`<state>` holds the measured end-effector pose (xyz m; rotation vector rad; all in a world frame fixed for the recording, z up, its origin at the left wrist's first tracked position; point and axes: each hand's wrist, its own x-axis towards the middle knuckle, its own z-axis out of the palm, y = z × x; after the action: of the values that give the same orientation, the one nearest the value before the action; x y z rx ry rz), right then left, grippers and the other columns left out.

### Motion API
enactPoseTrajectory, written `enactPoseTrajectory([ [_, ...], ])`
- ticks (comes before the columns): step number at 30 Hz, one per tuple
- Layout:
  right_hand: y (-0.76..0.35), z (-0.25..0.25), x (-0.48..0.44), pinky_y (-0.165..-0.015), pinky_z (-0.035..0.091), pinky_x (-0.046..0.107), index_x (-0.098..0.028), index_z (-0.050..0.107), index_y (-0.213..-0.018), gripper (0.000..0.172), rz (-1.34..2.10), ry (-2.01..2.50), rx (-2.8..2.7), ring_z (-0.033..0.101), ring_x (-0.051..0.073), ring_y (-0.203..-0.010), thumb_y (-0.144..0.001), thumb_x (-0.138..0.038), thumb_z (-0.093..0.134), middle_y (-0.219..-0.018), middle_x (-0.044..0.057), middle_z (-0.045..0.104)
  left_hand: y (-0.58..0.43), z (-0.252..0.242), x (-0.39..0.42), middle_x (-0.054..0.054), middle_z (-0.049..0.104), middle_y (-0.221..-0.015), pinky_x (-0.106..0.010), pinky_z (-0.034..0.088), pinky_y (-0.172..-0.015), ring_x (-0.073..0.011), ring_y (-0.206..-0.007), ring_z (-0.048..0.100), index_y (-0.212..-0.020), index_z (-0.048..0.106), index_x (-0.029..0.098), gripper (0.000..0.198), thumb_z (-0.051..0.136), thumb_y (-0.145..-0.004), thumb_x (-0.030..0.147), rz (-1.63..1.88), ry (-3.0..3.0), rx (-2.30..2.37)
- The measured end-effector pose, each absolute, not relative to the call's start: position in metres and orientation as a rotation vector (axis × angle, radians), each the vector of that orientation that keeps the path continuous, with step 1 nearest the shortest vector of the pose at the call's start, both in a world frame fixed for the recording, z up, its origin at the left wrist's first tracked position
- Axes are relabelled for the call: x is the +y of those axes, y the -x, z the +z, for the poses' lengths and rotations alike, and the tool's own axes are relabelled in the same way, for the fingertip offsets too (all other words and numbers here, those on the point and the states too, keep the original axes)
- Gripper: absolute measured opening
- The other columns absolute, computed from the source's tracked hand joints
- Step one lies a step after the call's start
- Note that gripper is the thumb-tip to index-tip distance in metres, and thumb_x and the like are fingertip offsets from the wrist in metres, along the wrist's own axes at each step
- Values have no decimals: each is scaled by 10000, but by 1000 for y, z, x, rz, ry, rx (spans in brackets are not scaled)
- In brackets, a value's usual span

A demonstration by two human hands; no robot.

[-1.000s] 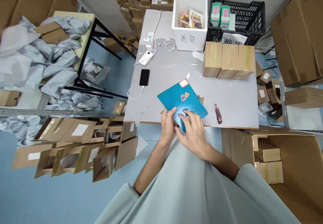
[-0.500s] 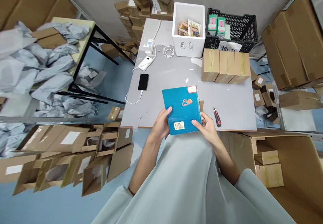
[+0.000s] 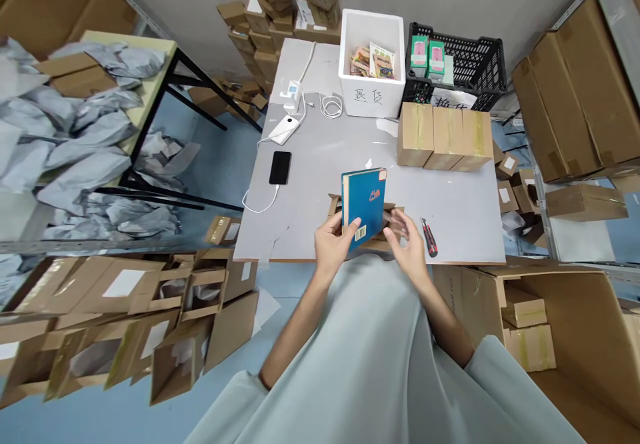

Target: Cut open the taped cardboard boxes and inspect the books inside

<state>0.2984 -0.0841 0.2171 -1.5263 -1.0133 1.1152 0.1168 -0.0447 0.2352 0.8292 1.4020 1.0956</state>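
Observation:
A blue book (image 3: 367,199) with a barcode label and a small orange print is held up at an angle, its pale page edges facing left. My left hand (image 3: 334,244) grips it by the lower left side, thumb on the cover. Beside its right edge my right hand (image 3: 406,241) has its fingers apart and curved; whether a fingertip touches the book I cannot tell. Behind and below the book lies an opened cardboard box (image 3: 334,205), mostly hidden. To the right of my right hand rests a red and black utility knife (image 3: 429,237).
On the table (image 3: 310,191) are a phone (image 3: 280,167) on a cable, a white power bank (image 3: 284,129), taped cartons (image 3: 444,136), a white foam bin (image 3: 373,101) and a black crate (image 3: 475,57). A large open carton (image 3: 590,324) stands right; opened boxes (image 3: 125,284) fill the left.
The book has turned from facing me flat to a slant that shows its page edges. My right hand has loosened from its right edge, and the cardboard box behind shows more.

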Motion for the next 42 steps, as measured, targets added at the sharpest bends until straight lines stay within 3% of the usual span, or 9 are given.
enactPoseTrajectory([
  [5, -264, 232, -82, -1174, 645, 455, -289, 659, -1589, 853, 1314, 1368, -992, 694, 333, -1476, -868, -655, 933, -1674, 125, 657, -132, 236, -54, -75, 861, -1296, -498, 586, -1215, -359, -1289, 780, -1215, 905, 282, 429, 961, -830, 462, 1145, -1094, 1424],
  [11, -261, 232, -68, -1101, 667, 448, -250, 765, -1233, 564, 1279, 1402, -757, 810, 303, -1171, -880, -673, 882, -1254, 93, 859, -127, 240, -63, -124, 792, -1491, -612, 475, -1333, -396, -1457, 691, -1314, 875, 298, 526, 953, -800, 375, 1015, -1425, 1237],
  [16, -289, 231, -69, -1026, 703, 489, -262, 764, -1198, 601, 1485, 1329, -591, 828, 342, -1184, -831, -718, 898, -1194, 75, 883, -100, 237, -55, -140, 749, -1552, -543, 537, -1276, -373, -1463, 675, -1440, 811, 277, 629, 936, -863, 493, 1011, -1320, 1377],
  [21, -311, 235, -85, -1012, 713, 506, -281, 792, -1211, 627, 1599, 1309, -603, 829, 370, -1213, -798, -734, 926, -1188, 65, 891, -82, 227, -47, -172, 856, -1254, -490, 666, -1043, -391, -1215, 790, -1222, 873, 187, 771, 1020, -681, 716, 799, -870, 1279],
  [25, -320, 237, -89, -1040, 705, 519, -290, 802, -1209, 650, 1608, 1310, -641, 813, 379, -1260, -775, -754, 937, -1218, 65, 886, -92, 227, -54, -123, 868, -944, -457, 699, -896, -348, -961, 832, -964, 889, 191, 629, 1069, -614, 682, 684, -692, 1140],
  [28, -324, 234, -87, -1063, 700, 529, -286, 804, -1212, 628, 1622, 1281, -639, 801, 381, -1289, -792, -733, 937, -1214, 68, 883, -103, 230, -60, -102, 859, -898, -438, 694, -879, -312, -891, 821, -930, 888, 187, 607, 1084, -598, 655, 742, -692, 1160],
  [32, -328, 222, -82, -1144, 660, 560, -283, 761, -1350, 675, 1540, 1329, -687, 741, 378, -1403, -865, -736, 880, -1357, 102, 844, -112, 233, -62, -83, 864, -947, -391, 675, -846, -281, -879, 800, -950, 891, 183, 564, 1071, -644, 622, 814, -772, 1224],
  [37, -323, 216, -83, -1286, 547, 556, -274, 630, -1570, 802, 1106, 1525, -871, 625, 350, -1550, -939, -729, 823, -1707, 177, 611, -124, 234, -58, -67, 873, -990, -374, 657, -847, -287, -920, 794, -965, 892, 185, 526, 1004, -739, 647, 913, -887, 1398],
  [42, -292, 230, -89, -1275, 575, 501, -321, 551, -1680, 857, 1320, 1327, -949, 559, 336, -1631, -963, -694, 835, -1772, 127, 552, -135, 236, -57, -58, 896, -1104, -426, 644, -1012, -308, -1038, 811, -1105, 922, 230, 358, 895, -911, 530, 1013, -1161, 1524],
])
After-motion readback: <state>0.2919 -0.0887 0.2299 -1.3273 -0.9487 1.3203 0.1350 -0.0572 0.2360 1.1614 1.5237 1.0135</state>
